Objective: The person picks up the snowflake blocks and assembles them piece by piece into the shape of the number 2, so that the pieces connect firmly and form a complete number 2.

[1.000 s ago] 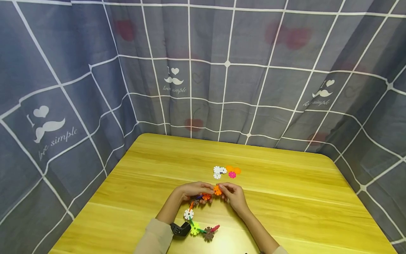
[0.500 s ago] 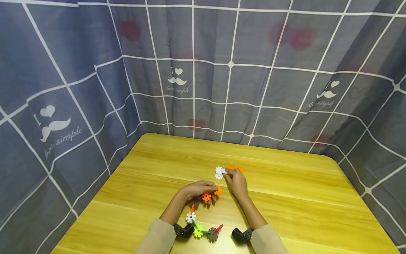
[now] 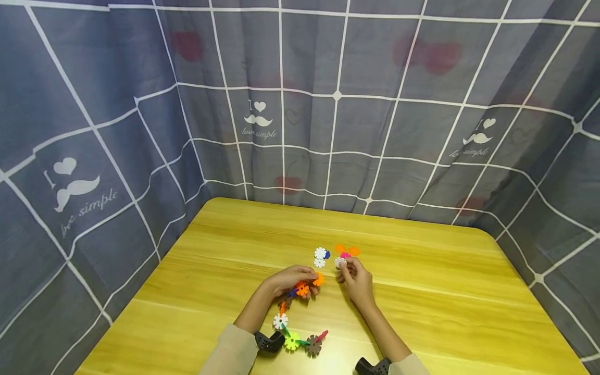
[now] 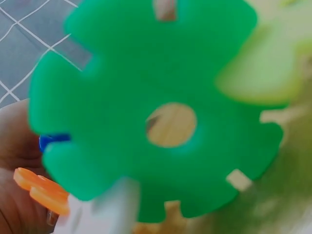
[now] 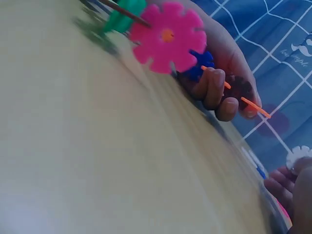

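Observation:
My left hand [image 3: 288,279] grips the far end of a chain of slotted snowflake discs. An orange disc [image 3: 319,279] sticks out past its fingertips. From there the chain curves toward me through a white disc [image 3: 280,321] and a yellow-green disc [image 3: 291,341] to a brown disc [image 3: 313,346] and a pink disc [image 5: 168,36]. Close up in the left wrist view, a green disc [image 4: 112,112] covers much of the left hand. My right hand [image 3: 358,284] pinches a loose white snowflake disc [image 3: 340,262], apart from the chain.
Beyond the hands lie loose white discs [image 3: 320,253] beside a blue disc [image 3: 327,254]. Two orange discs [image 3: 353,251] and a pink loose disc [image 3: 345,255] lie to their right. A grey checked curtain [image 3: 309,120] stands behind the wooden table [image 3: 445,291].
My right hand left the orange disc at the chain's end, reached to the loose discs, and has come back slightly with a white one. The left hand keeps its hold on the chain.

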The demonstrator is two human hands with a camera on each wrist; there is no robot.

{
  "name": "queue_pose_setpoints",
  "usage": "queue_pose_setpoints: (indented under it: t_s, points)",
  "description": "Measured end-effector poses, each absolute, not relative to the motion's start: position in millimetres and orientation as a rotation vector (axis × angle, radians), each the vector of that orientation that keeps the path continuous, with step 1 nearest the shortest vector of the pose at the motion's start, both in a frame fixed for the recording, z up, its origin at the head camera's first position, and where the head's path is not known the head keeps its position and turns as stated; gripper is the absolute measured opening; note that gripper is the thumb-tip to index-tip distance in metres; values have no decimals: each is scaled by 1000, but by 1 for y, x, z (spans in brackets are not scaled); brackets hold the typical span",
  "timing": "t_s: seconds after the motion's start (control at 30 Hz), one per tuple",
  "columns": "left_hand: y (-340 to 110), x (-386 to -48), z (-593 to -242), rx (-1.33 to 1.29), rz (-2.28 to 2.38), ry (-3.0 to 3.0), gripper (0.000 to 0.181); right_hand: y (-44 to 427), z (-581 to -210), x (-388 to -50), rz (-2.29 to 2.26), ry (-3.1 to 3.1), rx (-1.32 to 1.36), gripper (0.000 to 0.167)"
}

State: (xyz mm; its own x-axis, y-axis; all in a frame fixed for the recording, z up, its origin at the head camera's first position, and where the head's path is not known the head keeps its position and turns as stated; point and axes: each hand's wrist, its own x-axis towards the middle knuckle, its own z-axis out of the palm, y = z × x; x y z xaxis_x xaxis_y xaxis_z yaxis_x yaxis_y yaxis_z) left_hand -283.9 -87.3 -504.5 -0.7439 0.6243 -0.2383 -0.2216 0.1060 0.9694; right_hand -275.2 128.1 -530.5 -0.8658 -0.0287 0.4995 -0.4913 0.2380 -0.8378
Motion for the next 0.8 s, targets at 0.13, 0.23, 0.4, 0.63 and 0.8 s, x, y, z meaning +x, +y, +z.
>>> queue_pose_setpoints:
  t_s: [0.13,0.23,0.4,0.63,0.8]
  points:
    - [-88,-284,-505,417,1716,1766,24,130,-518,-256,1875,-2106,610,9]
    - [-86,-283,-504,438,1717,1757,23,132,-512,-243,1949,-2117,693,10]
    - [-83,-282,-505,486,1693,1754,23,134,-510,-232,1951,-2146,770,10]
    - [-83,-282,-505,532,1639,1746,24,132,-511,-231,1907,-2158,772,9]
    - [-83,-281,-503,562,1613,1743,24,132,-509,-232,1828,-2170,828,7]
